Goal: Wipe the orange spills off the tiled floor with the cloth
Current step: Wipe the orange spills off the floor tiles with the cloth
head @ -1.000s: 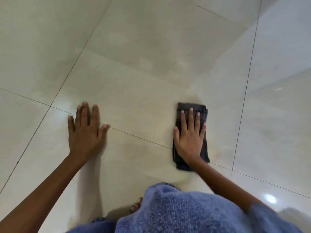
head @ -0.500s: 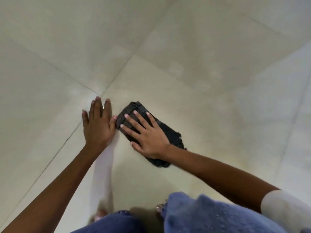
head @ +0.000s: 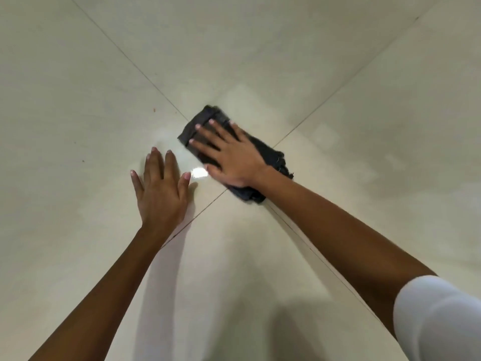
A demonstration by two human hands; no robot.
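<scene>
The tiled floor (head: 338, 61) fills almost everything I see, pale and shiny, with thin lines where four tiles meet. My two bare arms reach out over it, and a white sleeve (head: 437, 316) shows on my right arm near the bottom corner. The dark cloth (head: 270, 157) lies folded right on the spot where the tile lines cross. My right hand (head: 231, 155) lies flat on top of it, fingers straight and spread, pressing it down, not curled round it. My left hand (head: 161, 194) is flat on the bare floor just beside the cloth, fingers straight, holding nothing and propping me up. A little bright spot of light (head: 200, 173) shines between my two hands. Off to the left I see a tiny orange speck (head: 154, 109) and another speck (head: 83, 161) well apart from the cloth. I see no big orange puddle, so I think most of the wiping is done and only these small dots are left, if they are spill at all. Half a second ago the cloth touched my left thumb; now it sits farther out and to the right. My blue clothes were at the bottom of the view then, and now they are gone from sight.
</scene>
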